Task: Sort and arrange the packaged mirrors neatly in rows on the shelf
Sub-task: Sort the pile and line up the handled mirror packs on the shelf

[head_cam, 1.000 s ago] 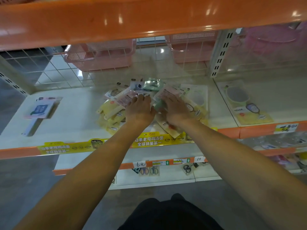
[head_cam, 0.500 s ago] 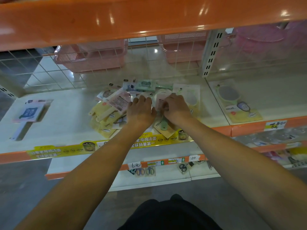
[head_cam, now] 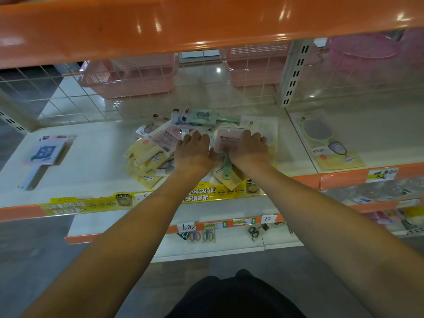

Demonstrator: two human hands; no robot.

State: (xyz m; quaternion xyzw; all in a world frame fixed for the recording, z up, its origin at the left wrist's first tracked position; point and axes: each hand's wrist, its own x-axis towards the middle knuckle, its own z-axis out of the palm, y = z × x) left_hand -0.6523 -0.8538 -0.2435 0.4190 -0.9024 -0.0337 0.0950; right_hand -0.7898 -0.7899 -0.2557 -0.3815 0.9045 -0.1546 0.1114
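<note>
Leftmost, lying alone and flat on the white shelf (head_cam: pixel 96 157): a pink packaged hand mirror with a blue label (head_cam: pixel 47 153), handle toward the front edge, well apart from everything else. Further right, at mid-shelf, a jumbled heap of packaged mirrors (head_cam: pixel 160 145): yellow backing cards, cream handles, a pink rectangular one face down, a green one at the back, all overlapping at odd angles. Pressed palm-down on the heap's right part, the left hand (head_cam: pixel 195 152), fingers together and slightly curled; whether anything is pinched beneath cannot be told. Just beside it, almost touching, the right hand (head_cam: pixel 249 150), fingers bent over the right edge of a pink mirror pack (head_cam: pixel 228 140), apparently gripping it, though the fingertips are hidden. Below that pack, a green handle (head_cam: pixel 227 166) on a card, pointing toward the shelf's front. Far right, past the divider, a single green oval mirror on a yellow card (head_cam: pixel 328 141), lying straight and alone.

Probably light and stiff, these packs, but slick in their clear film and prone to sliding off one another; glass inside, so fragile if dropped or bent. Best taken by the card edges or the handle, one pack at a time, never by pressing on the mirror face.
</note>
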